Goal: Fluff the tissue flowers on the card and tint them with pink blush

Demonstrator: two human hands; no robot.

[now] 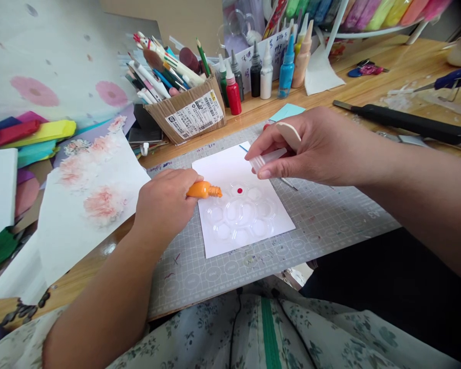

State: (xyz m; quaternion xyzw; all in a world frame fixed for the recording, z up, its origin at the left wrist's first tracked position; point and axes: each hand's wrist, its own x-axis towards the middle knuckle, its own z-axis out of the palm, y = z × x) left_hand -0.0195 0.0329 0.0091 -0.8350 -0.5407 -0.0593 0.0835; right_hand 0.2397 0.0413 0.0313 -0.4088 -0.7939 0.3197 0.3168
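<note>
My left hand (165, 197) is closed around an orange paint bottle (204, 190), which lies on its side in the grip. Its threaded neck is uncapped, smeared with orange, and points right over the palette. In my right hand (303, 148), thumb and fingers pinch a translucent nozzle cap (267, 160). A flat beige rounded piece (289, 134) sticks out between the same fingers. Below both hands a clear flower-shaped palette (238, 211) rests on a white sheet (215, 246). A red paint drop (239, 190) sits in one of its upper wells.
A grey cutting mat (223, 279) lies under the sheet. Behind stand a cardboard box (194, 115) of pens and brushes and several paint bottles (266, 72). A black-handled cutter (411, 120) lies right. Flower-printed paper (88, 205) is at left.
</note>
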